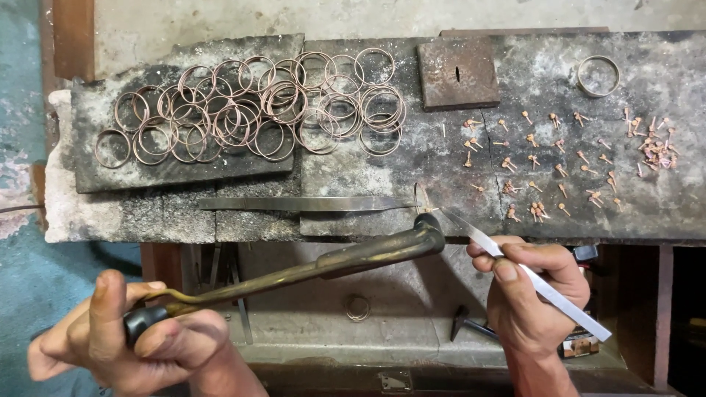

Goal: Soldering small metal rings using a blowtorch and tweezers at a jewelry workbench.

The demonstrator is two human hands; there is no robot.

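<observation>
the left hand (140,334) has its grip clamped on a brass torch (323,265), nozzle aimed at a thin ring (421,200) upright on the desk (368,165). the right hand (533,287) pinches steel tweezers (529,276) whose tip touches the joint. judgement: keep both tips steady on that joint.

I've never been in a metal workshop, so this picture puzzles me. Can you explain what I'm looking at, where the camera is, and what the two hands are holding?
The camera sits on a person's head and looks down at their own two bare hands over a blackened workbench. The left hand grips a long torch whose bent nozzle points at the bench edge. The right hand holds flat metal tweezers, tips meeting the nozzle at a thin upright wire ring. On the bench lie a heap of copper-coloured rings, many small copper pins, a square slotted metal block, one wider band, and a long flat steel strip.
</observation>
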